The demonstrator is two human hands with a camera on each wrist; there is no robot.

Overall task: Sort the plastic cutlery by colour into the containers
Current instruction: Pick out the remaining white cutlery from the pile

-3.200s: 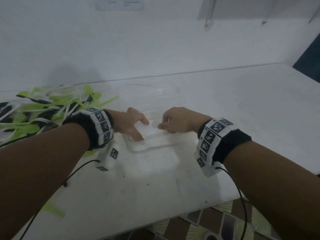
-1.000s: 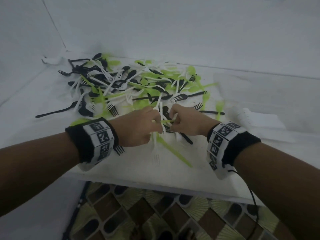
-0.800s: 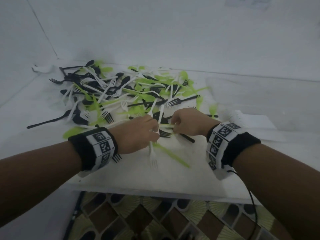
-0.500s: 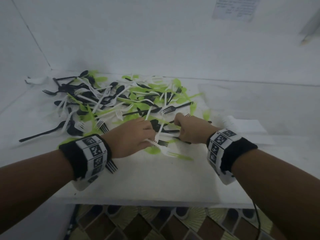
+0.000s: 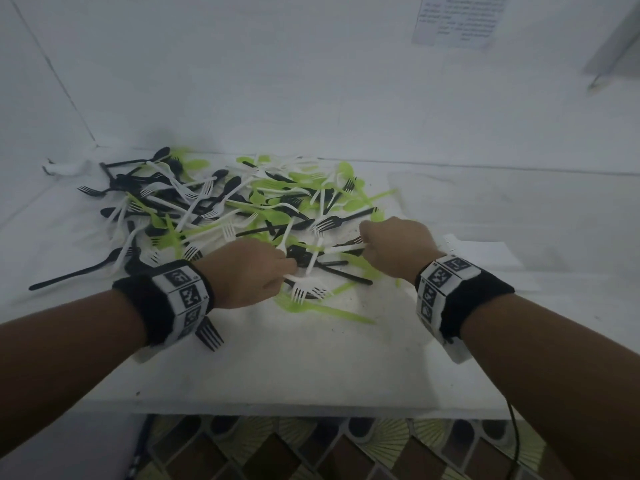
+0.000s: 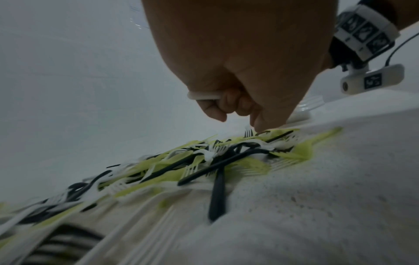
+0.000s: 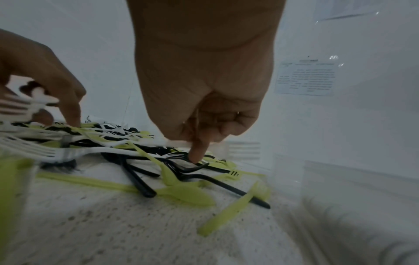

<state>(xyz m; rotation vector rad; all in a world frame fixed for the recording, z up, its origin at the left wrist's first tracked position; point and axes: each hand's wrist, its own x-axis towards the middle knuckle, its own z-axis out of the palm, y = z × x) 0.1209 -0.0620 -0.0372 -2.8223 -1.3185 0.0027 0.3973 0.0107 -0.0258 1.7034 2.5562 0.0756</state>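
A mixed pile of black, white and green plastic cutlery (image 5: 221, 209) covers the left of the white table. At its near edge my left hand (image 5: 289, 271) grips white forks (image 5: 301, 292) whose tines stick out toward me. The left wrist view shows a white handle (image 6: 204, 95) inside the curled fingers of that left hand (image 6: 238, 116), while its index finger touches the pile. My right hand (image 5: 365, 245) pinches a white fork (image 5: 341, 249). In the right wrist view, the right hand's (image 7: 199, 143) index fingertip (image 7: 196, 157) rests on a black fork (image 7: 181, 157).
A clear container (image 5: 436, 192) stands behind my right hand, its wall (image 7: 288, 170) close to the fingers. A flat pale container (image 5: 485, 258) lies by my right wrist. Loose green pieces (image 5: 325, 311) and a black fork (image 5: 209, 336) lie near the table's front edge (image 5: 311, 407).
Both hands left the clear container and went to the pile. Over the last second they have been picking white forks from its near edge, and my right hand has shifted slightly right.
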